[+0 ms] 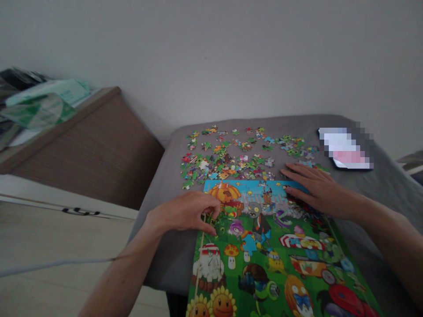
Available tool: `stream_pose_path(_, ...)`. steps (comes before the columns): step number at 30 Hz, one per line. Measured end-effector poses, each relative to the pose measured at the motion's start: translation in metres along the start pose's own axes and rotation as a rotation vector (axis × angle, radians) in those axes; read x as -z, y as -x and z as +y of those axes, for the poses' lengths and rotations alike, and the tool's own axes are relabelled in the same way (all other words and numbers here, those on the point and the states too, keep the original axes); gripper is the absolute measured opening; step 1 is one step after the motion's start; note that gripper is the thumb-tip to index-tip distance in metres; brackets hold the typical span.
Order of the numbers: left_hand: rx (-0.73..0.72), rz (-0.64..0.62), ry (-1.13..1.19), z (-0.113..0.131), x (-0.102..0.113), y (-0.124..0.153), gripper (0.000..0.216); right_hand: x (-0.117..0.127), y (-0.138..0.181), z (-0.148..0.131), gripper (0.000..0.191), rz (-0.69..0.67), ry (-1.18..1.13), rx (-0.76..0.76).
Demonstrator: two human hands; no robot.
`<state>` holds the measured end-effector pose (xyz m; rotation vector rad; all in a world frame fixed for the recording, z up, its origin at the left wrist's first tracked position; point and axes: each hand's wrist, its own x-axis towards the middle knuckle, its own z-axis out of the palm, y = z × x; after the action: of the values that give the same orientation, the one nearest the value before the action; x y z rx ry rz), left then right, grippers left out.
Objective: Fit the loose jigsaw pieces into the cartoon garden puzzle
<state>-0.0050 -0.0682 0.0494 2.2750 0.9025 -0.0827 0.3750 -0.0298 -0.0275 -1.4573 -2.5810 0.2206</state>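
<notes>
A colourful cartoon jigsaw board (231, 264) lies on the grey cloth, with a pumpkin, zombies and sunflowers pictured on it. My left hand (185, 212) rests over its upper left edge, fingers curled and the thumb apart from the index finger; nothing shows between them. A light blue puzzle piece (249, 243) lies on the picture, right of that hand. Across the upper right corner of the board, my right hand (315, 185) lies flat with its fingers stretched out. Its fingertips reach beside the loose puzzle pieces (228, 165), spread beyond the board's top edge.
A phone (346, 149), its screen blurred out, lies at the right on the grey cloth-covered table (161, 264). To the left stands a wooden cabinet (99, 132) with a green and white plastic package (49, 103) on top. A pale wall rises behind.
</notes>
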Motion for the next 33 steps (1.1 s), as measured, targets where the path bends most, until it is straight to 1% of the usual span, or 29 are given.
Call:
stream_pose_path(15,-0.021,-0.005,-0.031,0.0001,-0.0006,0.0,0.034,0.0012,-0.0005,-0.0013,0.064,-0.008,-0.007,-0.003)
stream_pose_path(19,-0.031,-0.006,-0.022,0.0004,-0.0007,0.0001,0.039,0.0017,0.0001,-0.0015,0.065,-0.007,-0.003,-0.001)
stream_pose_path(25,-0.049,-0.012,-0.021,0.0021,-0.0006,-0.0007,0.033,0.0004,-0.0005,-0.0006,0.061,0.013,-0.005,0.013)
stream_pose_path(33,-0.043,-0.019,-0.009,-0.0014,-0.0049,-0.0032,0.035,0.001,-0.001,-0.0016,0.063,-0.005,0.0,0.001)
